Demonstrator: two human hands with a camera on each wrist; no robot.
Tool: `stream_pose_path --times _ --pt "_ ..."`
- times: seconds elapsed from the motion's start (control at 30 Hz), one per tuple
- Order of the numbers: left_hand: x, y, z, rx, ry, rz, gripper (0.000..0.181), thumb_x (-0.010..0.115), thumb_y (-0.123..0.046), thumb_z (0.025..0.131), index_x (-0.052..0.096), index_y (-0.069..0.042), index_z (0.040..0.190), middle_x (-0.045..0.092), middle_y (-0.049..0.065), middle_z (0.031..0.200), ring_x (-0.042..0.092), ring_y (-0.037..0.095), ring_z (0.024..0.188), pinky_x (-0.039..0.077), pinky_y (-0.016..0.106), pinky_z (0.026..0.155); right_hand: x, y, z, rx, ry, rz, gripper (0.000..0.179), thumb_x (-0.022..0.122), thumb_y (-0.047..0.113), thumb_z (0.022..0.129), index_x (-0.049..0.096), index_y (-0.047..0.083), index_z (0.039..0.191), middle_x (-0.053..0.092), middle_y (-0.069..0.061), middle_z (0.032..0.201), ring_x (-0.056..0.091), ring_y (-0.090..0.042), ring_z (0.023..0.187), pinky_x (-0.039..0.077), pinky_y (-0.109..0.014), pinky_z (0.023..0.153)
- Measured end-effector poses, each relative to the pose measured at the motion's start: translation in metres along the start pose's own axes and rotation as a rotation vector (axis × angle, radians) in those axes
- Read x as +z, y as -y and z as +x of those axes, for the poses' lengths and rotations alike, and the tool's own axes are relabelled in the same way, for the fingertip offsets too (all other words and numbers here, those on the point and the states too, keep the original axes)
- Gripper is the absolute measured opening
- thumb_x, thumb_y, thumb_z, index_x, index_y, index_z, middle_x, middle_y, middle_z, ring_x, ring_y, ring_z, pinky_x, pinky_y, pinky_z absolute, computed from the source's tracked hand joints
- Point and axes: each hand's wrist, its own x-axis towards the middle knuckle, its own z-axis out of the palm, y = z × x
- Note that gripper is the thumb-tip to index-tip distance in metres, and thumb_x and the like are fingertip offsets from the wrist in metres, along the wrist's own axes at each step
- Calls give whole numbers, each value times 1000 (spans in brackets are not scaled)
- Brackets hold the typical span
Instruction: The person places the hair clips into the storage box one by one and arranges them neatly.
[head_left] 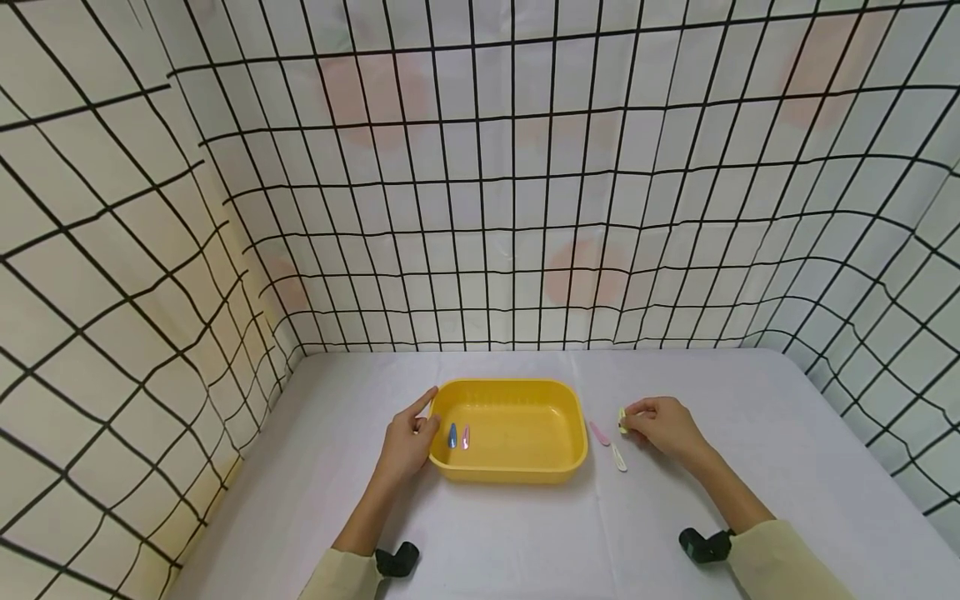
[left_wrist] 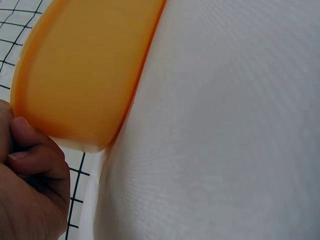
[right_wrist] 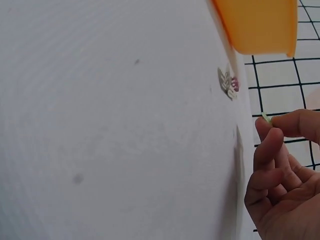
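Note:
A yellow plastic tray point(head_left: 510, 475) sits on the white-covered table. My left hand point(head_left: 407, 440) grips its left end, the index finger lying along the rim and the other fingers curled, as the left wrist view also shows. Inside the tray, toward the left, lie a blue hair clip point(head_left: 453, 436) and a pink hair clip point(head_left: 466, 437) side by side. To the right of the tray, my right hand point(head_left: 666, 427) pinches a pale yellow-green hair clip point(right_wrist: 266, 118) between thumb and fingertips, just above the cloth. Another pink clip point(head_left: 599, 433) and a white clip point(head_left: 618, 457) rest between tray and hand.
Black wire grid panels point(head_left: 513, 208) backed with pale fabric stand along the back and both sides of the table point(head_left: 517, 542). A black wrist device point(head_left: 397, 559) sits at the left cuff, and another wrist device point(head_left: 705, 546) at the right cuff.

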Motion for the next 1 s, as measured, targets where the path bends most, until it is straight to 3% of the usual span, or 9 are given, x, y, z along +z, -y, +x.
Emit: stream_pose_path --times 0.23,0.6,1.0 --pt "0 0 0 14 3 -5 53 61 -22 100 53 -28 152 42 -2 60 38 13 50 36 21 46 -4 10 1 19 26 127 34 67 25 97 68 -3 116 74 -6 83 59 -15 69 49 -25 57" --pt "0 0 -1 12 7 -6 53 61 -21 101 52 -27 153 43 -2 61 39 12 50 37 21 47 -8 32 -1 -37 59 253 38 67 25 99 65 -6 121 75 -20 97 61 -13 70 54 -23 62" --pt "0 0 0 17 2 -18 53 62 -20 101 52 -27 153 43 -2 61 38 13 51 36 20 47 -6 68 -6 -70 79 305 35 67 21 99 64 -7 119 75 -13 92 60 -12 67 53 -20 62"
